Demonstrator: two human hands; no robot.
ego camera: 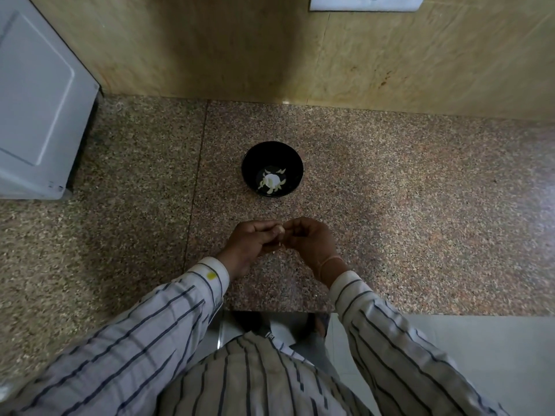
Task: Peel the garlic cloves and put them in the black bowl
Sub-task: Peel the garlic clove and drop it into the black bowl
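A black bowl (250, 163) stands on the speckled granite counter (405, 211), with several pale peeled garlic cloves (271, 183) in its bottom. Just in front of the bowl, my left hand (249, 244) and my right hand (309, 240) meet above the counter, fingers curled. Between their fingertips they pinch a small pale garlic clove (280, 236), mostly hidden by the fingers. A tiny white scrap (280, 244) shows below it.
A white appliance (36, 100) stands at the left on the counter. A beige tiled wall (270, 46) rises behind the bowl. The counter's front edge (420, 314) runs near my body, with pale floor beyond at the lower right.
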